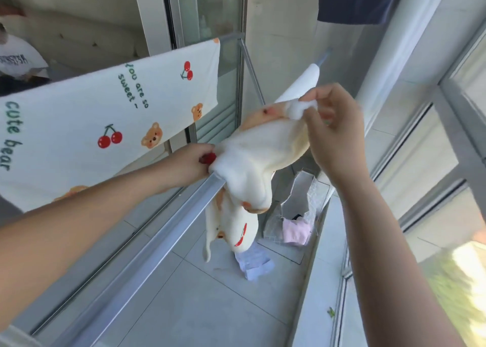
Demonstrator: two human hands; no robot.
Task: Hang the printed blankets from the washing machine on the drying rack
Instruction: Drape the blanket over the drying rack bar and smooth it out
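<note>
A cream printed blanket [252, 160] with cherries and bears lies bunched over the near silver rail of the drying rack [157, 244], part of it dangling below. My left hand [192, 164] grips its left edge at the rail. My right hand [334, 126] pinches its upper right corner, lifted above the rail. A second printed blanket [105, 115], reading "cute bear", hangs spread flat over the far rail [231, 37] at the left.
A clear plastic bin [297, 215] with pink cloth stands on the tiled floor below, with a pale folded cloth [255, 262] beside it. A dark garment [360, 2] hangs overhead. Windows run along the right. A person in a white shirt [15, 57] stands behind glass at far left.
</note>
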